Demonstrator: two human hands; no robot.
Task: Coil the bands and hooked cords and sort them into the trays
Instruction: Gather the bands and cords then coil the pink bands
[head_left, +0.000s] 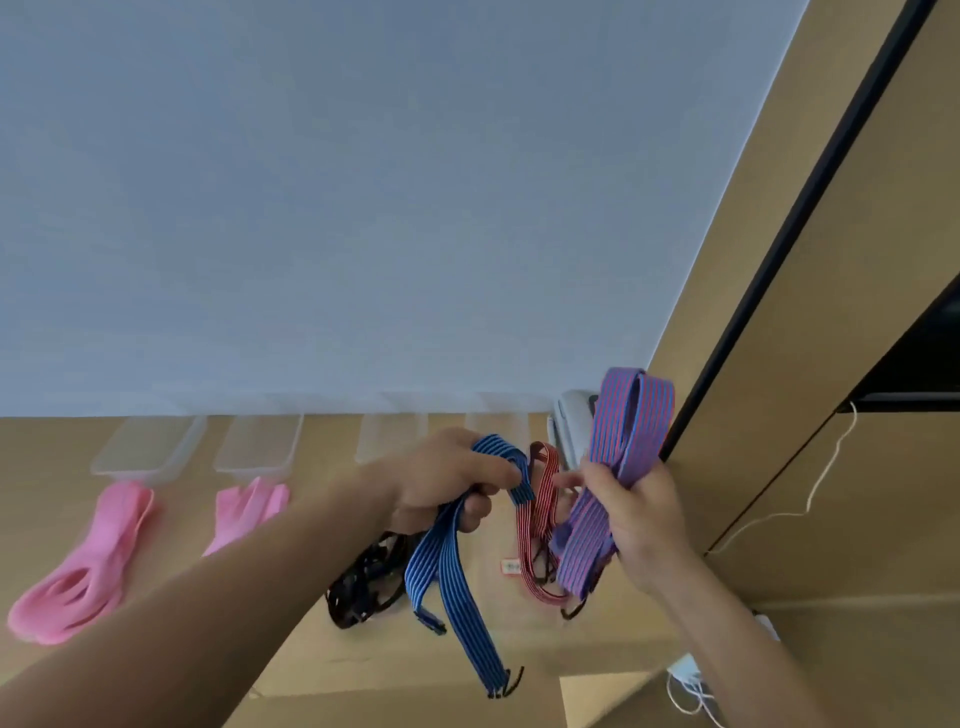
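Our left hand (452, 483) is clenched round the blue striped cord (441, 561). It pinches a small loop at the top, and two tails hang below, the longer one ending in dark hooks (506, 686). Our right hand (631, 512) grasps the purple striped cord (634, 415), folded into long loops that stand above the fist and trail beneath it. A red striped cord (543, 512) hangs between the hands; we cannot tell which hand, if either, holds it.

We judge the cords are being parted and coiled. To do it well, we should free the red cord first so that no hook snags a neighbour. Then we finish one cord at a time with even loops, tucking its hooks in before it goes to a tray.

Both forearms reach forward, the left one coming in from far on its own side. The two hands are close together at about the same height.

The clear trays (150, 449) stand in a row beyond the left hand. Two pink bands (78, 577) lie loose outside that forearm, and a black tangle of cords (363, 582) lies under the left hand.
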